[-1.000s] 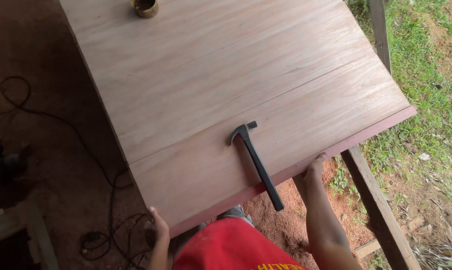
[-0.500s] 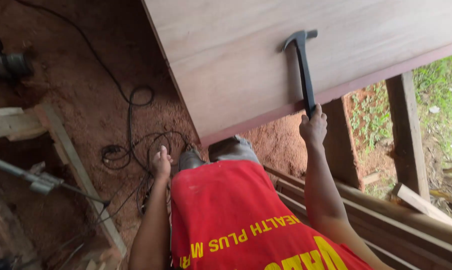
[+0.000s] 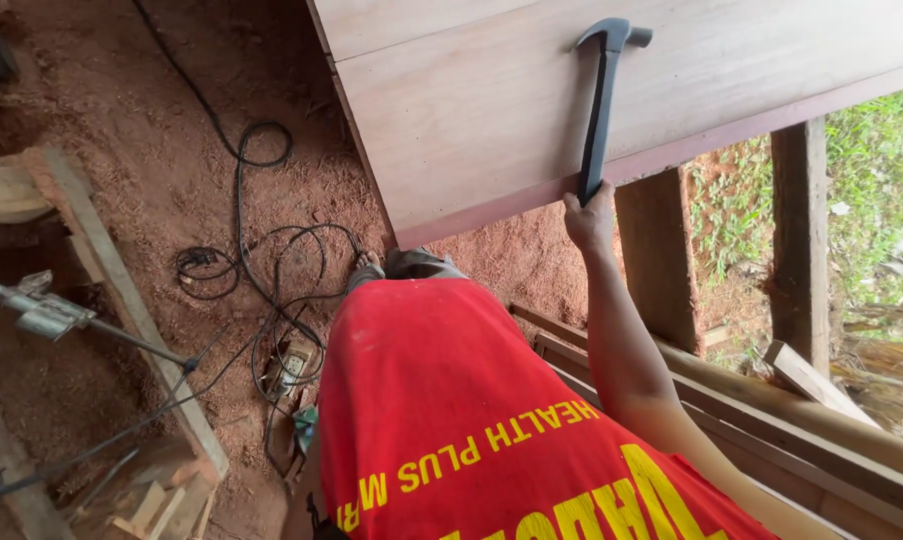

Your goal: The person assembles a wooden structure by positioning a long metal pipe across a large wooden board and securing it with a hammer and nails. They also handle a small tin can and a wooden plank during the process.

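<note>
Hammer (image 3: 600, 105) lies flat on the wooden worktop (image 3: 472, 120), head away from the person, handle running back to the near edge where it is easy to take. Right hand (image 3: 589, 215) sits at that edge, its grip closing around the handle's end, though the fingers are partly hidden. Left hand is out of view behind the red shirt (image 3: 452, 420). Left of the worktop, black cables (image 3: 247, 250) loop over the sawdust floor (image 3: 122, 120).
</note>
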